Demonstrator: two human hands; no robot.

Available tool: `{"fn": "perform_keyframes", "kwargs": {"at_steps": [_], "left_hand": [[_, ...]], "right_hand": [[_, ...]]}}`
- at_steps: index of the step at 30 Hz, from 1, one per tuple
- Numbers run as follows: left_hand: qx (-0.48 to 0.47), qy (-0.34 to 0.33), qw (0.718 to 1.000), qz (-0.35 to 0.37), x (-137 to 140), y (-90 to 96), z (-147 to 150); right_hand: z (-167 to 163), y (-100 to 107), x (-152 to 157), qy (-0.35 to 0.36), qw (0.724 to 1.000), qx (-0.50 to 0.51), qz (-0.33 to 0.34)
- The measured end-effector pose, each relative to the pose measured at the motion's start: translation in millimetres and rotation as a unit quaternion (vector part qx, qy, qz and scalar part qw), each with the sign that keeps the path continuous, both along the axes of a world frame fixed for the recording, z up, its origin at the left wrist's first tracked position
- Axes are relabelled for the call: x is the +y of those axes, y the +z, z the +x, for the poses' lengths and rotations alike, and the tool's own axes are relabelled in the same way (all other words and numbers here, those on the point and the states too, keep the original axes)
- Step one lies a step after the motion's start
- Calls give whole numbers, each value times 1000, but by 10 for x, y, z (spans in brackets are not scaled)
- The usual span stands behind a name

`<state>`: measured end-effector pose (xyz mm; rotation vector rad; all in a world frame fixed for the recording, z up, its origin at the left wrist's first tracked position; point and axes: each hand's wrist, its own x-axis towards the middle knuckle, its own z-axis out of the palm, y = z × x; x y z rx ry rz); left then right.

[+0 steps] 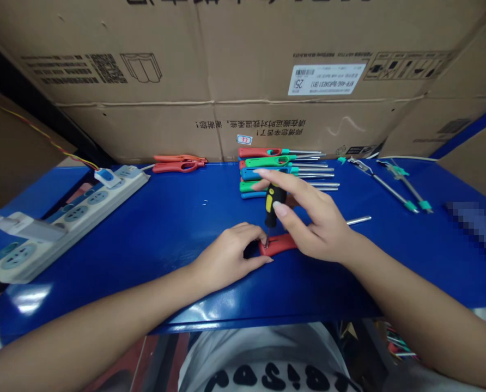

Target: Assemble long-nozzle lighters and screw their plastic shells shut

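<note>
My right hand [314, 218] grips a short black and yellow screwdriver [271, 204] that stands nearly upright. Its tip meets the end of a red long-nosed lighter [281, 245] lying flat on the blue table. The metal tube of that lighter sticks out to the right from behind my right hand. My left hand [235, 253] pinches the lighter's left end, thumb on the near side and fingers by the screwdriver tip. Behind my right hand lies a row of red, green and blue lighters [263, 161], their tubes pointing right.
Red lighter shells [181, 166] lie at the back left. A white power strip [79, 212] with plugs runs along the left side. Loose metal lighter tubes [394, 190] with green parts sit at the back right, near a pixelated dark object [478, 223]. A cardboard box [210, 65] stands behind.
</note>
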<state>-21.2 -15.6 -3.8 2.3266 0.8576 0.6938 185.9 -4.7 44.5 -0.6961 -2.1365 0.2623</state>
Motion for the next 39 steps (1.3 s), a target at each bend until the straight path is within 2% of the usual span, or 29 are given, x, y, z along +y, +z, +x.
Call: {"fn": "perform_keyframes", "kwargs": {"at_steps": [2,3,5,7,8,9,10,13,14,15,19,20,21,24,25,26,27,29,31,32,33,35,37,38,39], "left_hand": [[6,-2,1000,1,-2,3,1],[5,-3,1000,2,-3,3,2],[-2,-5,1000,3,-6,-1,4],[-12,-7,1000,3,-6,-2,5],[-15,-9,1000,2,-5,-1,6],[-14,-11,1000,-2,-3,2,6],[-11,-14,1000,-7,-1,5,6],[1,-15,1000,-18,3,12,5],[1,-14,1000,-19,4,11,4],[0,-14,1000,-18,4,8,4],[-9,-16,1000,-10,6,-7,4],[-9,-17,1000,-10,7,-7,4],[-7,-17,1000,-10,7,-5,4],[1,-16,1000,-13,3,7,6],[1,-15,1000,-12,1,10,7],[0,-14,1000,-9,-1,12,7],[-2,-14,1000,-7,-3,12,7],[-6,-16,1000,-3,-5,8,6],[-8,-20,1000,1,-3,3,4],[-6,-21,1000,2,-2,3,2],[-4,-21,1000,3,-1,3,1],[2,-20,1000,7,1,5,0],[3,-21,1000,10,2,7,1],[1,-22,1000,12,2,5,1],[0,-22,1000,14,3,2,2]], "right_hand": [[-12,34,-15,27,997,19,-65],[-8,48,-17,26,998,25,-59],[19,67,-8,-10,999,23,29],[62,81,8,-50,988,-1,146],[81,89,16,-57,982,-14,181],[95,98,21,-54,981,-24,186],[103,107,24,-40,986,-29,159],[97,121,32,4,1000,-14,1],[92,119,38,6,1000,-6,-23],[90,113,45,-4,1000,0,-16],[91,92,58,-66,988,-2,137],[86,91,52,-60,989,-4,135],[76,91,43,-43,994,-2,100],[32,76,18,40,995,20,-89],[21,64,16,55,990,25,-129],[16,49,20,56,988,27,-138],[16,34,27,38,992,27,-115],[32,12,44,-28,999,24,-10],[51,13,49,-65,994,19,86],[56,23,45,-60,994,21,89],[56,37,37,-38,997,30,56],[44,68,15,34,994,62,-87],[26,83,1,104,966,92,-219],[19,81,1,125,956,101,-245],[15,72,6,127,956,107,-243]]}}
